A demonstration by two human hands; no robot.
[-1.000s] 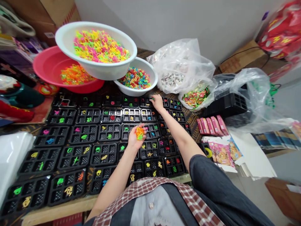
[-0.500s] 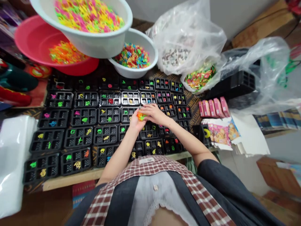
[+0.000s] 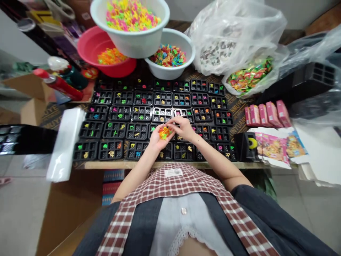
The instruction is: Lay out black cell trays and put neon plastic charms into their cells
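My left hand (image 3: pixel 157 141) is cupped palm up over the front rows of black compartment trays (image 3: pixel 114 131) and holds a small heap of orange, yellow and green plastic pieces (image 3: pixel 164 132). My right hand (image 3: pixel 182 128) is right beside it, its fingertips pinching at that heap. Whether a piece is between its fingers is too small to tell. Many tray compartments hold single coloured pieces.
Behind the trays stand a white basin of pink and yellow pieces (image 3: pixel 130 21), a red basin (image 3: pixel 106 57) and a smaller white bowl of mixed pieces (image 3: pixel 170 58). Clear plastic bags (image 3: pixel 234 39) lie at the back right, pink boxes (image 3: pixel 265 113) at right, a white sheet stack (image 3: pixel 65 142) at left.
My right hand came back from the far tray row to the heap in my left hand. Both hands drew nearer the table's front edge, and the view tilted down and left.
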